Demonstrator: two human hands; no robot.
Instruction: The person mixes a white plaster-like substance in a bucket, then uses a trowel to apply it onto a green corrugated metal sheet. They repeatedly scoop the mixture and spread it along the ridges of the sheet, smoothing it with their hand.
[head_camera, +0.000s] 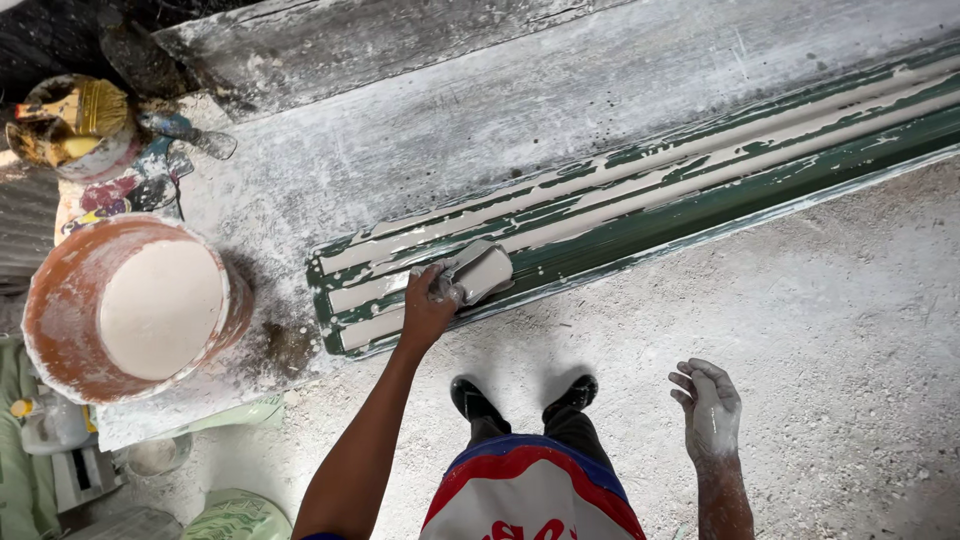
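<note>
Left hand (425, 310): I see fingers gripping putty scraper (475, 270), blade pointing up-right.
Moulding (640, 205): long axis lower-left to upper-right.
Right hand (712, 408): fingers loosely spread, holding nothing.

Rough outdoor painting and plastering worksite, not a tidy shop. Weathered, dust-whitened plank bench (520, 110) across twelve o'clock, carrying a long green moulded strip (700, 170) half coated in pale filler. At nine o'clock an orange bucket (60, 310) of white putty; at ten o'clock a paint-smeared tin with a brush (75, 125). Bare gravelly ground (850, 320), powdered white, from three to six o'clock.
</note>
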